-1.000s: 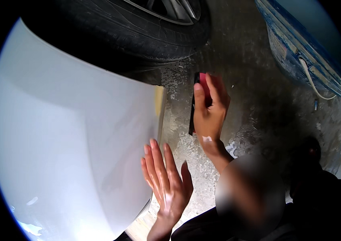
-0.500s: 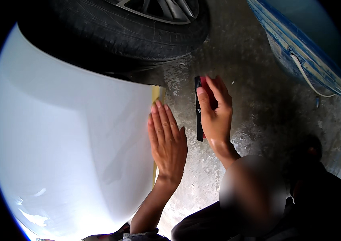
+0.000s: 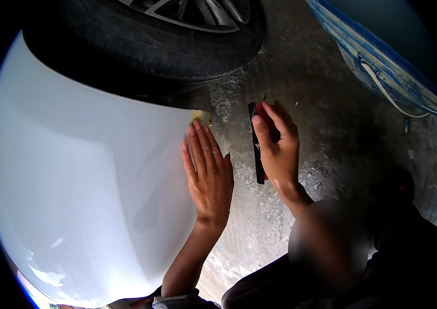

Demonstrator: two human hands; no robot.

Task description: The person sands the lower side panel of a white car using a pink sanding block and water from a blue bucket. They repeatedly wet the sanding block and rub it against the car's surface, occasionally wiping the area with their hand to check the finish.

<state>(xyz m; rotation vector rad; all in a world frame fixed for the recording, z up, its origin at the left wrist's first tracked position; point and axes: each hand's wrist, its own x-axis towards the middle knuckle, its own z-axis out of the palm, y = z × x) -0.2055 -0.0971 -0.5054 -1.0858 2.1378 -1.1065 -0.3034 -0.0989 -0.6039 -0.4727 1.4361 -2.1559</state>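
Observation:
A white car body panel curves across the left side, with a strip of yellow masking tape along its right edge. My left hand lies flat on that edge, fingers stretched out and covering most of the tape. To the right of the panel, my right hand grips a long red and black sanding block over the floor, apart from the panel. The block's black side faces the panel; its red part is mostly hidden by the fingers.
Beyond the panel stands a black tyre on a grey spoked wheel. A blue, worn-edged panel or tub with a white cord is at the far right. Stained concrete floor lies below.
My left hand has slid slightly left, further onto the panel's edge. My right hand and the sanding block have barely shifted. The view has moved a little.

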